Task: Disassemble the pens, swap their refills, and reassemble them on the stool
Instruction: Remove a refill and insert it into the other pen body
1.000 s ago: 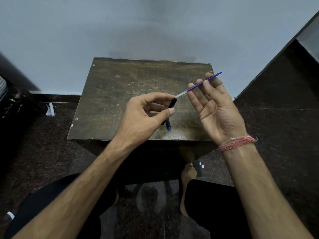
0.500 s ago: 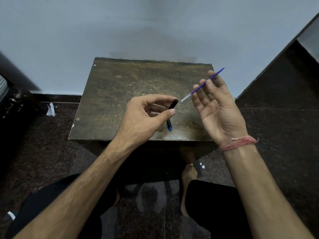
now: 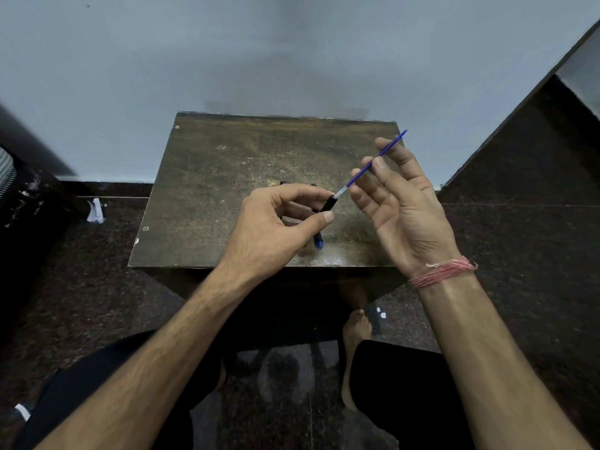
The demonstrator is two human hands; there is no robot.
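Over a scuffed stool [image 3: 227,177] against a grey wall [image 3: 259,53], left hand [image 3: 276,228] grips pen barrel [image 3: 328,203], right hand [image 3: 402,206] pinches refill [image 3: 373,164]

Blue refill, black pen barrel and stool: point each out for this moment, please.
blue refill [image 3: 370,165], head view, mid-shaft between the right fingers.
black pen barrel [image 3: 328,203], head view, open end showing past the left fingertips.
stool [image 3: 227,164], head view, bare top surface.

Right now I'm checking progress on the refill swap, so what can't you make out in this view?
- Black pen barrel: mostly hidden in the left hand; its length is unclear.
- Blue piece on the stool: half covered by that hand.
- Refill in the right hand: too small to tell whether its end has entered the barrel.
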